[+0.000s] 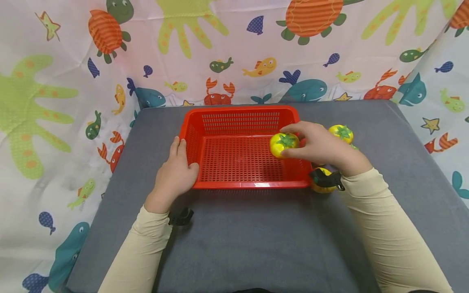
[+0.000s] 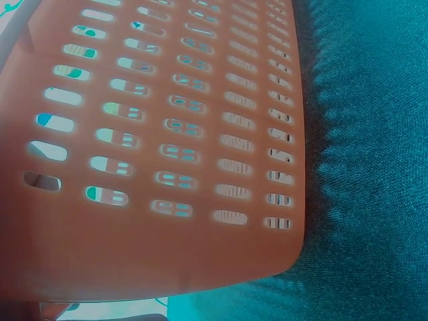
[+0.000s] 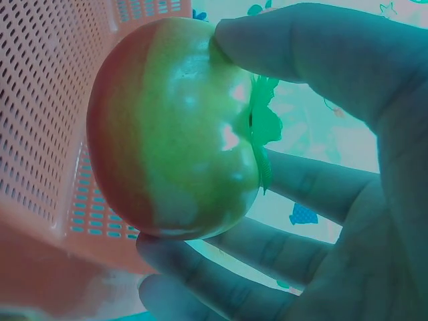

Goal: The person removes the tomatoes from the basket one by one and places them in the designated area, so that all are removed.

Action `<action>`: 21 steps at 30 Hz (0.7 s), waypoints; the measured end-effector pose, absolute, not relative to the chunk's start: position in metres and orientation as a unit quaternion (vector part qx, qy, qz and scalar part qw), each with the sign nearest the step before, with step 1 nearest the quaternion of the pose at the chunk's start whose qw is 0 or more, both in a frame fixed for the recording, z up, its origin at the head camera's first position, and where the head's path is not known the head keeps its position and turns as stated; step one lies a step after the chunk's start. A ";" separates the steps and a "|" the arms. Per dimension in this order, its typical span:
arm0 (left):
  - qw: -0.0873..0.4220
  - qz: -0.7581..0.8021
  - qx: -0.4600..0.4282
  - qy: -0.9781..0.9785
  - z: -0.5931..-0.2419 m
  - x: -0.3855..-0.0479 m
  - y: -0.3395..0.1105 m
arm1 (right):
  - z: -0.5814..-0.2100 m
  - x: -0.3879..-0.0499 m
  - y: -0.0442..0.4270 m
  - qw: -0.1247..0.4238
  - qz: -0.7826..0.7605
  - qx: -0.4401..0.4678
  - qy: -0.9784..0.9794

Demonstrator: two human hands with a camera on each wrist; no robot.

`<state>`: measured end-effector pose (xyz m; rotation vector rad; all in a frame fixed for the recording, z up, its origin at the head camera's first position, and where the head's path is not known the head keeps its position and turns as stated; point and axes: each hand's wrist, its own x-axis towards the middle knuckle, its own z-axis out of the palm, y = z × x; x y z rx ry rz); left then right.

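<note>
A red plastic basket (image 1: 242,158) with slotted walls stands on the grey table. My right hand (image 1: 318,144) holds a glossy yellow tomato (image 1: 283,143) with a green leafy top above the basket's right end. In the right wrist view, the thumb and fingers curl round this tomato (image 3: 177,130), with the basket wall (image 3: 40,120) behind it. At the basket's left side, my left hand (image 1: 175,173) rests against the rim with its fingers straight and its thumb near the front corner. The left wrist view shows the basket's side wall (image 2: 140,227); that hand's fingers are hidden there.
Right of the basket lie more yellow tomatoes, one behind the right hand (image 1: 340,132) and one partly hidden under the right wrist (image 1: 322,185). A curtain printed with sea animals (image 1: 234,53) borders the table (image 1: 249,240) at the back and sides.
</note>
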<state>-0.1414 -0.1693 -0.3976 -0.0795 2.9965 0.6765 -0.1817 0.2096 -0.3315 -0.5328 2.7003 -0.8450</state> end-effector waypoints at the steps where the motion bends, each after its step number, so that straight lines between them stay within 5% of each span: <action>1: 0.034 0.220 -0.026 0.975 -0.398 -0.141 -0.169 | -0.331 -0.181 0.211 0.130 -0.288 -0.184 0.931; 21: 0.035 0.223 -0.024 0.974 -0.396 -0.140 -0.169 | -0.323 -0.166 0.240 0.127 -0.309 -0.164 0.928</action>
